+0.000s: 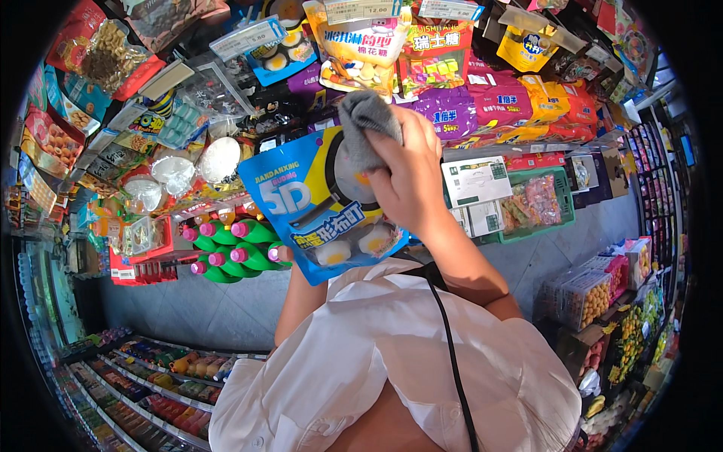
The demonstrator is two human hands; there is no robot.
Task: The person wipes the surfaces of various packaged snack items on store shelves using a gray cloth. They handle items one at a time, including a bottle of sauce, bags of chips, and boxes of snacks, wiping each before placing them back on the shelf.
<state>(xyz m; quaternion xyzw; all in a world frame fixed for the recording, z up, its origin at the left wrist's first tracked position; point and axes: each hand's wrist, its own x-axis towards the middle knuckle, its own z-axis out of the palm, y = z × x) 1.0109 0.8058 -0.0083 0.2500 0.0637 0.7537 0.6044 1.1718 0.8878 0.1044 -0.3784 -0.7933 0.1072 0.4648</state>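
A blue and yellow candy pouch (282,192) with a frying pan and egg-shaped sweets printed on it is held up at a tilt before my chest. Most of my left hand (287,254) is hidden behind the pouch's lower left side, gripping it from the back. Bunched in my right hand (409,175) is a grey cloth (367,130), pressed against the pouch's upper right part. Behind my right hand, purple noodle packs (446,116) line the shelf.
Hanging snack bags (361,56) and price tags crowd the shelf ahead. Green bottles (243,254) with pink caps stand on the floor at left. Right of me are white boxes (477,178) and a green crate (567,198) of packets. Stocked shelves (164,390) rise behind.
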